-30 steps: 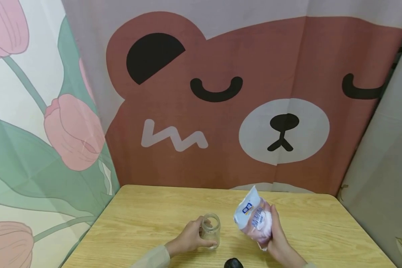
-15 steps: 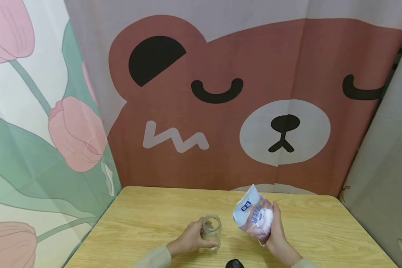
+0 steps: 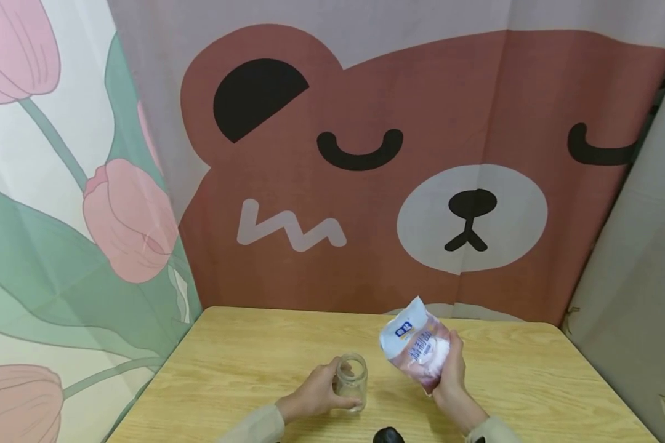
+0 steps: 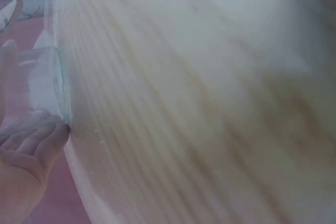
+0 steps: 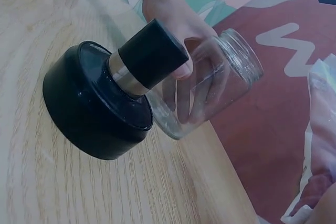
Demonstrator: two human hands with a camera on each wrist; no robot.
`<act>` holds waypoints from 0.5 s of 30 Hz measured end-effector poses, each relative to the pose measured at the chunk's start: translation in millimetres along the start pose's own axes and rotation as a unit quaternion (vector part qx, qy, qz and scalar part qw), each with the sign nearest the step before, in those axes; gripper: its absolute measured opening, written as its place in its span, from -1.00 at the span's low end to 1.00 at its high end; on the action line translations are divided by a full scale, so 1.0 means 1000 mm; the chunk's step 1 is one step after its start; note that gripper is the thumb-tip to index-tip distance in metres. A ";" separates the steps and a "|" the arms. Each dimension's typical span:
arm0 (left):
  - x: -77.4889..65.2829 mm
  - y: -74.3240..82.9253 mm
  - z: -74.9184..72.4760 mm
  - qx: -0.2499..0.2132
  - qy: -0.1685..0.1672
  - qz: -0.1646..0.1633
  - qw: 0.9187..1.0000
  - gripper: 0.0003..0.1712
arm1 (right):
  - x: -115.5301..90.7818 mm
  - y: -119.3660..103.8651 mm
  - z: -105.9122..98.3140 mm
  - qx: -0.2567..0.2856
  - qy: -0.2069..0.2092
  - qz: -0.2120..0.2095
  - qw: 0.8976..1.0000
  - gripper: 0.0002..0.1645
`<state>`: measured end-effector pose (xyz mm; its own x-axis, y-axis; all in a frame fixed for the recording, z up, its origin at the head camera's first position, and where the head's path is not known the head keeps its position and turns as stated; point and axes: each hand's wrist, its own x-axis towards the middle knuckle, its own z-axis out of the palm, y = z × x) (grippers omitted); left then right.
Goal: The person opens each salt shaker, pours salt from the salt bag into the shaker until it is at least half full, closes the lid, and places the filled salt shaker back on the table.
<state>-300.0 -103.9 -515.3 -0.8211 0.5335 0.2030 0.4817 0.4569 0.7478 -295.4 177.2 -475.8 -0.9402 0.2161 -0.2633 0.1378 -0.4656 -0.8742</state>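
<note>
A clear glass jar stands upright on the table, its mouth uncovered, and my left hand grips it round the side. The left wrist view shows the jar's base down at the wood, with fingers beside it. My right hand holds a pink and white plastic bag with blue printing, tilted to the left, higher than the jar and right of it. Only the bag's edge shows in the right wrist view. Whether the bag's top is cut open I cannot tell.
A black cap with a silver neck and black knob sits on the table, nearer to me than the jar. A curtain with a bear print hangs behind the table, and a tulip-print curtain hangs at the left.
My right hand has brought the bag slightly left and up, closer to the jar. My left hand keeps its grip on the jar in nearly the same place.
</note>
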 end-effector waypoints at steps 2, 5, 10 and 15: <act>0.001 0.001 0.000 -0.001 -0.005 -0.003 1.000 -0.38 | 0.001 0.000 0.001 -0.004 0.014 -0.005 1.000 -0.35; 0.004 0.002 0.002 0.000 -0.011 -0.006 1.000 -0.38 | 0.001 -0.001 0.001 -0.003 0.028 -0.015 0.999 -0.36; 0.008 0.004 0.007 0.009 -0.012 0.003 1.000 -0.38 | 0.001 0.000 0.001 0.002 0.047 -0.029 0.999 -0.37; 0.012 0.007 0.013 0.024 -0.004 0.021 0.999 -0.32 | 0.002 0.000 0.002 0.008 0.048 -0.033 0.998 -0.37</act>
<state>-302.9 -85.3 -515.6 -0.7969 0.5592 0.2286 0.5307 0.4673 0.7071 -297.4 175.8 -475.7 -0.9126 0.3277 -0.2443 0.0713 -0.4611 -0.8845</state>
